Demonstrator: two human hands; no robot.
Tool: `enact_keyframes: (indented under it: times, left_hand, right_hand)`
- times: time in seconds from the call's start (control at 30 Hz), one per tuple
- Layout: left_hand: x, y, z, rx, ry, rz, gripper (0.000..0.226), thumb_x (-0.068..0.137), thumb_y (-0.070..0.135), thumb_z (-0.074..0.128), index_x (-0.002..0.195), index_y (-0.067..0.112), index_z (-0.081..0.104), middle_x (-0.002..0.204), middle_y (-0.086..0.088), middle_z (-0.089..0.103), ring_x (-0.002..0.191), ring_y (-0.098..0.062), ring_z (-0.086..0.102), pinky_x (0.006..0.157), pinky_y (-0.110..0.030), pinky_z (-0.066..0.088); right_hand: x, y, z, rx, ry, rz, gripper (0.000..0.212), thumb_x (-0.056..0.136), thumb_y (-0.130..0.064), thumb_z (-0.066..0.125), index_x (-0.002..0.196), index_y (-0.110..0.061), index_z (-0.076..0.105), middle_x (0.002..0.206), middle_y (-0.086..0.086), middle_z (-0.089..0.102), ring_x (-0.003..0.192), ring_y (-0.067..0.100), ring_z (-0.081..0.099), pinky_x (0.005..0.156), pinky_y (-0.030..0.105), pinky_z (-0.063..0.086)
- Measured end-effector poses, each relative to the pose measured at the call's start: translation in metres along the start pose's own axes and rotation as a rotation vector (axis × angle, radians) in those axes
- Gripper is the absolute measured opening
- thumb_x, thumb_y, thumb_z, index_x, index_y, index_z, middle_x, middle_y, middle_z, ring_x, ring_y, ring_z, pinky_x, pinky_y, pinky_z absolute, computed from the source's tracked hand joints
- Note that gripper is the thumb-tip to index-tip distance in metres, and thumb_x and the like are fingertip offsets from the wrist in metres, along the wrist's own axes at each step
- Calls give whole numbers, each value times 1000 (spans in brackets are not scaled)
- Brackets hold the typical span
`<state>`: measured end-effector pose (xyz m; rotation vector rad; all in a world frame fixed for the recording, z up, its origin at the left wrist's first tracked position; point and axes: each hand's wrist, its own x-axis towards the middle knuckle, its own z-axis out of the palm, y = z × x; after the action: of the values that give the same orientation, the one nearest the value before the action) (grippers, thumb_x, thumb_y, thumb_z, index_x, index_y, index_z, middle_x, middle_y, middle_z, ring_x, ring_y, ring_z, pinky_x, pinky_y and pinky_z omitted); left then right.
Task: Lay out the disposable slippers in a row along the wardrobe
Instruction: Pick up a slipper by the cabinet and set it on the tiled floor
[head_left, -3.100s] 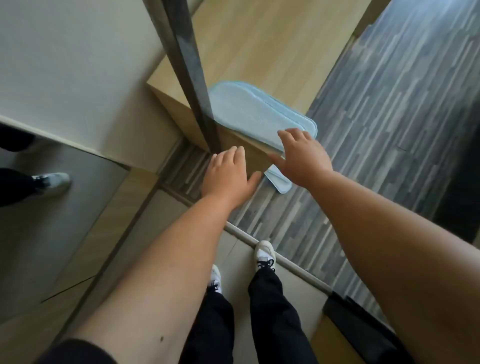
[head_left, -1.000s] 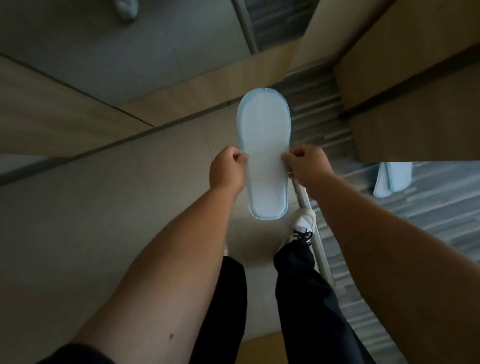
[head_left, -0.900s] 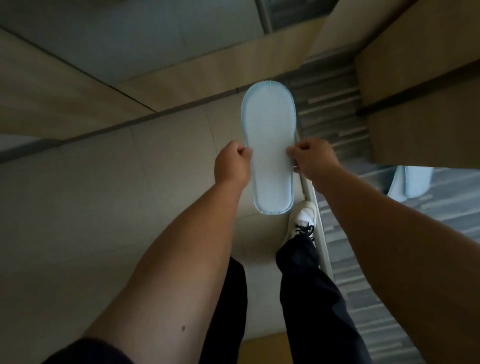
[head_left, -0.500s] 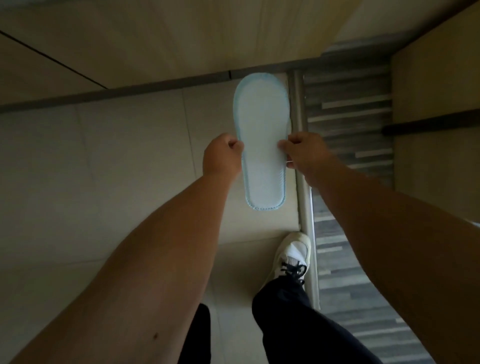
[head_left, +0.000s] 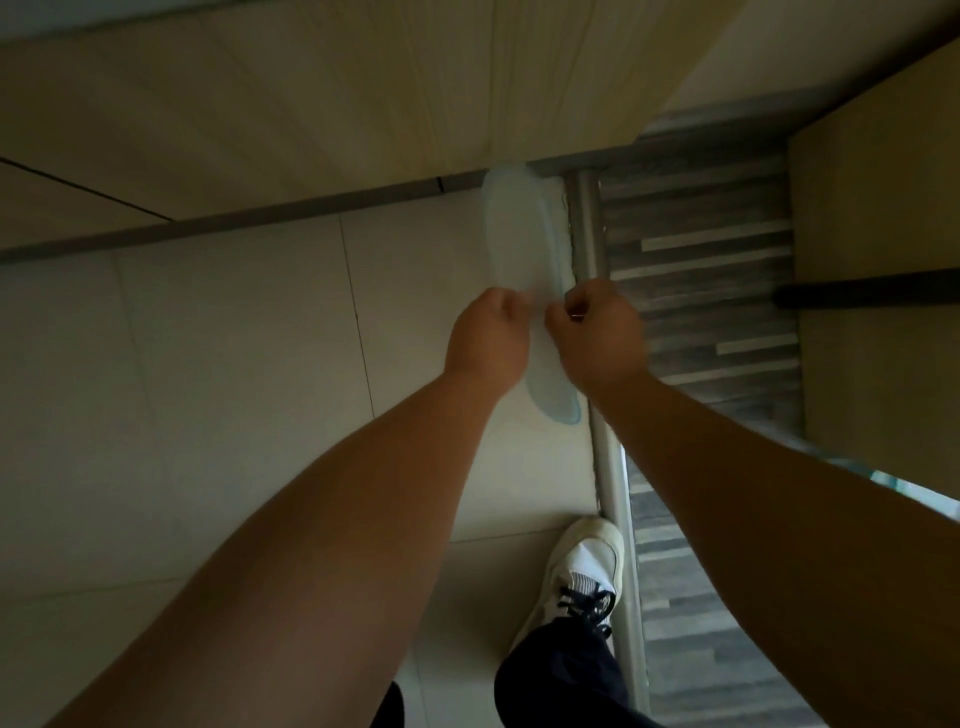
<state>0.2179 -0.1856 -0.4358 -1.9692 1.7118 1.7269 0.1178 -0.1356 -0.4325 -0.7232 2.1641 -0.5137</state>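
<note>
I hold a pale blue disposable slipper (head_left: 524, 234) out in front of me above the tiled floor, its long axis pointing away from me. My left hand (head_left: 488, 340) grips its left edge and my right hand (head_left: 597, 335) grips its right edge, the two fists close together around its middle. The slipper is motion-blurred, its far tip near the base of the light wood wardrobe panel (head_left: 311, 104). A sliver of another blue slipper (head_left: 930, 496) shows at the right edge, past my right forearm.
A metal floor strip (head_left: 613, 483) divides beige tiles (head_left: 208, 389) from grey striped flooring (head_left: 711, 270). A wooden cabinet (head_left: 883, 260) stands at the right. My white sneaker (head_left: 582, 571) stands on the tile beside the strip.
I picked a slipper off the stack and turned toward the wardrobe base. In the last half second my hands drew closer together and the slipper moved forward, toward the wall base.
</note>
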Motion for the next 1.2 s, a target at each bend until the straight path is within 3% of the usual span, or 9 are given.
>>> enact_keyframes:
  times: [0.17,0.3,0.4,0.47,0.6,0.73,0.87,0.97,1.2]
  left_hand:
    - [-2,-2,4,-236,-53,-67,25,95,36,49,90,18,65,96,-14,72,90,-29,70,86,-51,56]
    - [3,-17,-8,-358,-40,-118,26,95,23,49,97,3,65,104,-24,69,94,-37,69,83,-54,57]
    - [5,-20,-17,-387,-108,-125,21,100,16,45,103,6,64,110,-18,69,99,-32,69,82,-41,59]
    - [10,-21,-19,-413,-153,-131,18,100,15,45,103,9,62,109,-15,68,97,-29,68,81,-37,59]
    - [33,-21,-16,-419,-162,-157,16,98,13,49,95,10,64,101,-17,66,89,-28,64,81,-41,56]
    - [68,-36,-8,-230,17,-148,21,90,22,62,69,16,61,82,-18,66,76,-29,62,74,-42,55]
    - [92,-45,7,11,104,-85,19,91,27,60,80,12,65,92,-16,70,84,-29,65,77,-36,53]
    - [106,-49,16,106,143,-49,24,93,29,56,91,7,66,97,-14,70,90,-27,64,74,-30,48]
    - [116,-50,27,240,183,12,23,95,29,52,97,9,65,101,-13,69,95,-29,64,76,-32,46]
  right_hand:
    - [-18,3,13,-75,-36,-171,19,98,-21,53,108,-12,66,97,4,69,84,14,63,71,23,48]
    - [-25,8,6,-90,-22,-308,19,95,-12,56,105,-4,70,102,16,71,90,28,66,78,24,46]
    - [-8,15,-5,-79,85,-179,28,95,-14,56,119,-1,63,120,20,62,111,34,59,92,30,42]
    - [12,19,-10,-53,-10,46,40,97,-23,54,132,-2,54,135,20,54,125,34,51,103,33,37]
    - [42,20,-5,108,-161,154,19,89,-27,62,94,-12,71,98,17,71,94,35,67,87,51,55]
    - [80,48,19,161,-163,175,19,73,-38,66,67,-20,65,86,18,71,85,38,69,76,58,57]
    - [87,42,29,72,-108,192,30,80,-31,68,57,-15,56,67,12,63,73,34,65,68,42,56]
    - [95,49,35,-14,-35,166,29,90,-23,62,63,-12,55,67,6,56,71,24,55,61,28,38]
    - [108,52,39,-202,15,146,26,94,-28,55,99,-6,66,102,15,68,97,32,63,71,29,37]
